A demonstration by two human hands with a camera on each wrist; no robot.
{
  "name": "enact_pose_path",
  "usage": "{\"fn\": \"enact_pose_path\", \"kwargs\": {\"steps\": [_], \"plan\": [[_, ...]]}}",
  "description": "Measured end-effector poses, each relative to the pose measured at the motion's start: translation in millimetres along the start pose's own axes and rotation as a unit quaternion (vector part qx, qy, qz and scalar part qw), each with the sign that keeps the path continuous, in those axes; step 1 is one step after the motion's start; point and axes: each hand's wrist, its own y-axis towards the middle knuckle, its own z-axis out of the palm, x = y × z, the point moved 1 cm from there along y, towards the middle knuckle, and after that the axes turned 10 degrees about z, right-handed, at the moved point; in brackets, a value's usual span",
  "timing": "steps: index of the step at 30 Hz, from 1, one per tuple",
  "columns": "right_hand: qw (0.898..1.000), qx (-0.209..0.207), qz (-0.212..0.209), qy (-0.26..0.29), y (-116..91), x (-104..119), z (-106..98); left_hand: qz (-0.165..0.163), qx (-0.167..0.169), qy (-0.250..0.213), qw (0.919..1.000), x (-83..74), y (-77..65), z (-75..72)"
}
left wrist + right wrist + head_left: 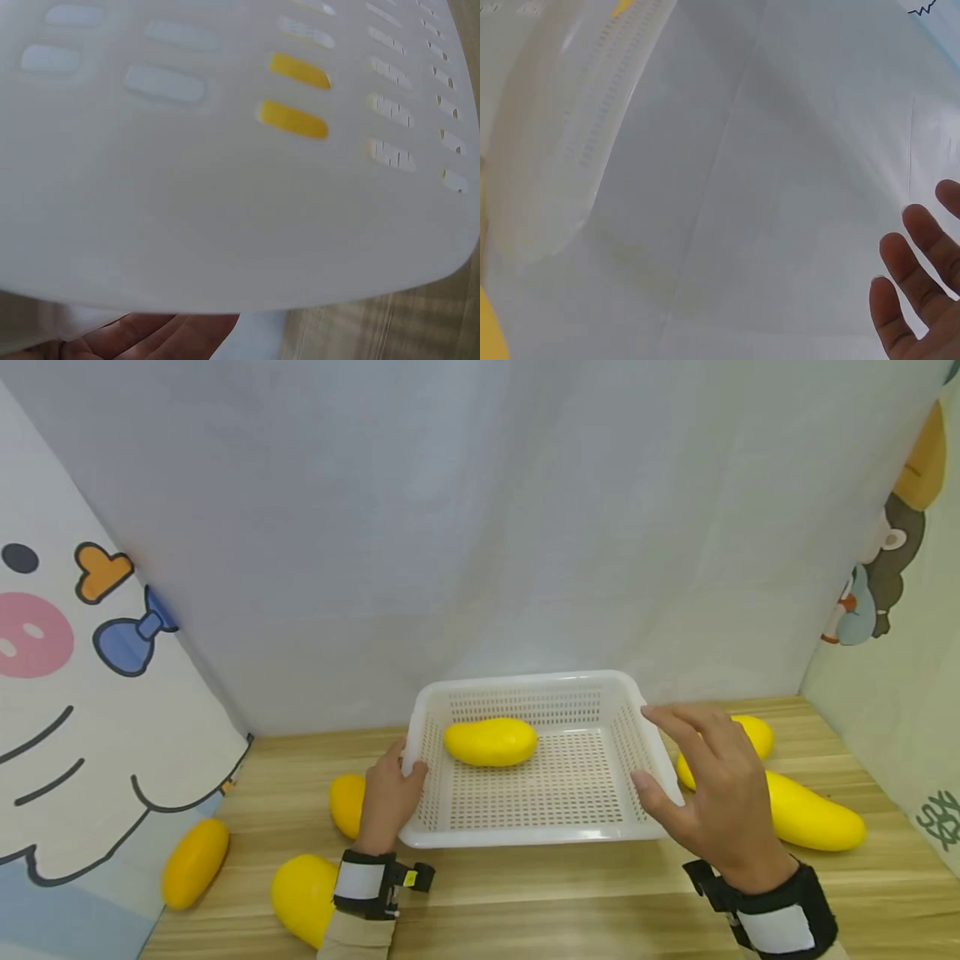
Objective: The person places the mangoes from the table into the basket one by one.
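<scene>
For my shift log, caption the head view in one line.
Left hand grips a white perforated plastic basket holding one yellow mango; the right hand, open, hovers by its right end.

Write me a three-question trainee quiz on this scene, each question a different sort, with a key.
1. How many things lie inside the white basket?
2. True or false: the basket's floor is solid, without holes.
3. Which grip holds the basket's left end?

Key:
1. One, a yellow mango-shaped fruit.
2. False; it is perforated all over.
3. The left grip.
</scene>
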Motion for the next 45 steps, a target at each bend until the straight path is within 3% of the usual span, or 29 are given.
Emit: {"fn": "enact_pose_path", "kwargs": {"steps": [11, 27, 45], "plan": [[1.000, 0.004, 0.006, -0.011, -7.8, -2.7, -5.7, -0.007, 0.007, -0.011, 0.9999, -1.1, 2.3, 0.1], [0.999, -0.002, 0.013, -0.048, -3.8, -2.7, -22.3, -0.011, 0.007, -0.014, 0.9998, 1.0, 1.3, 1.8], [0.990, 0.029, 0.066, -0.118, -6.3, -44.2, -58.1, -0.016, 0.007, -0.017, 0.9997, 0.7, 1.2, 2.3]]}}
